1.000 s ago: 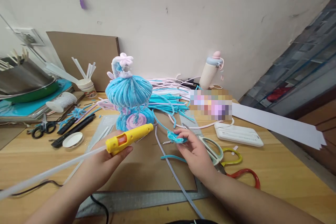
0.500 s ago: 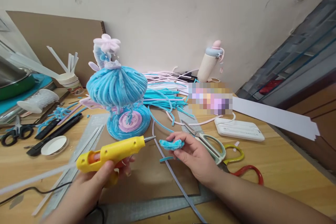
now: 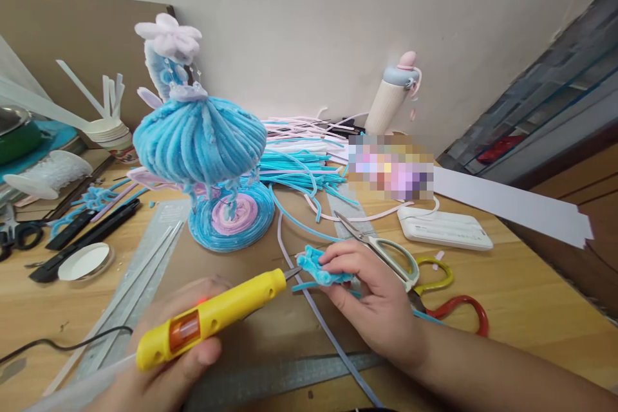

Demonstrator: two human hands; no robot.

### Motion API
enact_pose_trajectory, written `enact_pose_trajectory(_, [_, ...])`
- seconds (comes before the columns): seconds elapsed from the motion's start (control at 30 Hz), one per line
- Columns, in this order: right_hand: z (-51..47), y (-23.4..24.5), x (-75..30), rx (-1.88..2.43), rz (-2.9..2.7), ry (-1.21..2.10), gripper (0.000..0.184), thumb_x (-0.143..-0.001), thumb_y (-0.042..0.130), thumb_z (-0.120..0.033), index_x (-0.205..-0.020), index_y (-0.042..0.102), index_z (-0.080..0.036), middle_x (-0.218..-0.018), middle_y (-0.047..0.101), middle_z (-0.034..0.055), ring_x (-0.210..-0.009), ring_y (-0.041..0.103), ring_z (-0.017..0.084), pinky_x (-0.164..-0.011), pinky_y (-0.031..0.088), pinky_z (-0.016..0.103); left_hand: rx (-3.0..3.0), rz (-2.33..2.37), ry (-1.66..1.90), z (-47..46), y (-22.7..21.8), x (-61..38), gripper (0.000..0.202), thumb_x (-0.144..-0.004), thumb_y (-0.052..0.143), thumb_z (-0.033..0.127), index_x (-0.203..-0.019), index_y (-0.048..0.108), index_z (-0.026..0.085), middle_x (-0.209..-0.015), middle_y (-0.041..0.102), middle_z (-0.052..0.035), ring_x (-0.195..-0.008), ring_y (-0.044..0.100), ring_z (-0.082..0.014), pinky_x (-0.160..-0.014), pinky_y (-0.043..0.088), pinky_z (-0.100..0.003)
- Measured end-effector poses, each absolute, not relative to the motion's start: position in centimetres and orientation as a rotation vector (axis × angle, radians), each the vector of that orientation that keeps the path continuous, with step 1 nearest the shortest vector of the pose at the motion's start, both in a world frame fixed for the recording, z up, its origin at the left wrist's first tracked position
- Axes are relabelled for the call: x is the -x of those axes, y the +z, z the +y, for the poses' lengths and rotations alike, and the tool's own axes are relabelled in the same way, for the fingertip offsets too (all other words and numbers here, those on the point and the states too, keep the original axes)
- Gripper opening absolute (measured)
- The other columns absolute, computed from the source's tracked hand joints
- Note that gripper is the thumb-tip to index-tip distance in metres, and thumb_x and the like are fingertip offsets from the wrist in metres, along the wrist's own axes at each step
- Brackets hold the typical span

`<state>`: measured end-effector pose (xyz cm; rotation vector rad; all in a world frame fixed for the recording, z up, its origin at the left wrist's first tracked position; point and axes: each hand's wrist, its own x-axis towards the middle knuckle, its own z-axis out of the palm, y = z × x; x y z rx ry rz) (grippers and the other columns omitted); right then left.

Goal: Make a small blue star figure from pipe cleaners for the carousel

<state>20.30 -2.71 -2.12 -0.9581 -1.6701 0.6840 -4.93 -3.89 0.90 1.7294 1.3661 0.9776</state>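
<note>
My left hand [image 3: 164, 360] grips a yellow glue gun [image 3: 212, 318], its metal nozzle pointing right and touching a small blue pipe-cleaner piece [image 3: 321, 265]. My right hand [image 3: 374, 299] pinches that blue piece just above the brown cardboard mat [image 3: 270, 328]. Behind them stands a blue and pink pipe-cleaner mushroom-shaped model [image 3: 203, 148] topped by a pale pink flower.
Green-handled scissors [image 3: 386, 251] and yellow and red handled ones [image 3: 444, 299] lie right of my hand. A pile of blue and pink pipe cleaners [image 3: 299, 167], a white case [image 3: 444, 228], a bottle [image 3: 391, 100], rulers [image 3: 140, 270], black cutters [image 3: 82, 235] and a cup of sticks [image 3: 113, 132] surround the mat.
The glue gun has dropped lower and its nozzle has come up against the blue piece. My right hand has turned the piece toward it. The view has moved closer to the model.
</note>
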Motion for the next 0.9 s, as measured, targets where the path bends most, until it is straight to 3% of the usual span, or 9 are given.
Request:
enact_pose_trajectory(0.27, [-2.9, -2.5, -20.3, 0.906, -1.662, 0.698, 0.027, -0.080, 0.065, -0.008, -0.098, 0.062, -0.027, -0.098, 0.063, 0.0040, -0.092, 0.061, 0.019, -0.081, 0.050, 0.034, -1.956, 1.224, 0.904, -3.5, 1.4, 5.4, 0.020, -0.075, 0.058, 0.057, -0.080, 0.065, 0.038, -0.068, 0.068, -0.0026, -0.063, 0.061, -0.0295, -0.053, 0.051, -0.037])
enact_pose_trajectory(0.43, [-3.0, -2.5, -20.3, 0.910, -1.650, 0.719, 0.027, -0.080, 0.064, -0.007, -0.098, 0.061, -0.027, -0.098, 0.063, 0.0041, -0.093, 0.061, 0.019, -0.080, 0.050, 0.034, -1.978, 1.195, 0.842, -3.5, 1.3, 5.6, 0.012, -0.076, 0.061, 0.046, -0.083, 0.062, 0.036, -0.073, 0.068, -0.0023, -0.064, 0.063, -0.0283, -0.059, 0.051, -0.035])
enact_pose_trajectory(0.6, [-3.1, -2.4, -20.3, 0.904, -1.643, 0.755, 0.028, -0.080, 0.064, -0.008, -0.099, 0.061, -0.027, -0.098, 0.064, 0.0046, -0.092, 0.061, 0.020, -0.080, 0.051, 0.035, -1.991, 1.205, 0.850, -3.4, 0.9, 6.1, 0.023, -0.077, 0.055, 0.058, -0.086, 0.063, 0.038, -0.072, 0.067, -0.0023, -0.064, 0.061, -0.0276, -0.059, 0.051, -0.034])
enact_pose_trajectory(0.73, [-3.1, -2.4, -20.2, 0.880, -1.640, 0.761, 0.028, -0.080, 0.064, -0.007, -0.100, 0.061, -0.027, -0.097, 0.064, 0.0044, -0.091, 0.061, 0.019, -0.080, 0.052, 0.034, -2.036, 1.200, 0.833, -3.5, 1.0, 6.1, 0.026, -0.074, 0.059, 0.059, -0.083, 0.066, 0.035, -0.069, 0.066, -0.0030, -0.059, 0.059, -0.0247, -0.055, 0.050, -0.032])
enact_pose_trajectory(0.9, [-3.1, -2.3, -20.3, 0.882, -1.637, 0.758, 0.027, -0.081, 0.064, -0.006, -0.099, 0.061, -0.026, -0.096, 0.064, 0.0047, -0.091, 0.061, 0.019, -0.079, 0.052, 0.034, -1.958, 1.258, 0.910, -3.9, 1.2, 5.4, 0.037, -0.077, 0.048, 0.068, -0.078, 0.060, 0.033, -0.064, 0.061, -0.0003, -0.054, 0.055, -0.0205, -0.050, 0.046, -0.029])
